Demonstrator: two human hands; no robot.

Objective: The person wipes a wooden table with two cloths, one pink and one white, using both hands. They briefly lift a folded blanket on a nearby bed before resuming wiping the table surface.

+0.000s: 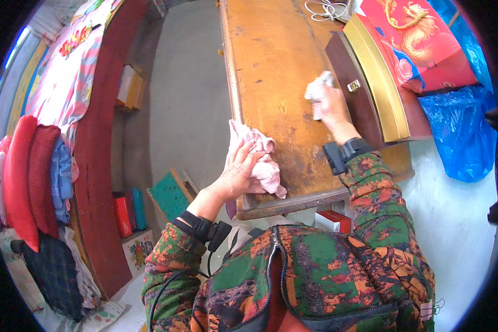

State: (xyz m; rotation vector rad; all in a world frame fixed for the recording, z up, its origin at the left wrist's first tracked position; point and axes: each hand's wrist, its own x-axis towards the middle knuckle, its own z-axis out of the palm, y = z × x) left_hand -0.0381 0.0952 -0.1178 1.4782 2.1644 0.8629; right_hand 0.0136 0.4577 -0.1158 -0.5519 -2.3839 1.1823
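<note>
Beneath me stretches a worn wooden tabletop [274,70] with dark stains and scuffs near its front edge. At its front left corner, my left hand [238,168] presses on a crumpled pink cloth [267,172] that hangs partly over the left edge. Farther in and to the right, my right hand [334,108] grips a pale, white-and-pink cloth [321,85] against the tabletop, close to a dark brown box. Its fingers are partly hidden by the cloth and slightly blurred. Both wrists wear black straps with small black devices.
The brown box [350,79] with a metal clasp stands along the right side. Behind it are a gold-edged box [375,79], a red bag with a dragon [423,41] and a blue plastic bag [460,133]. A white cable [325,10] lies at the far end. Clothes [37,178] hang left.
</note>
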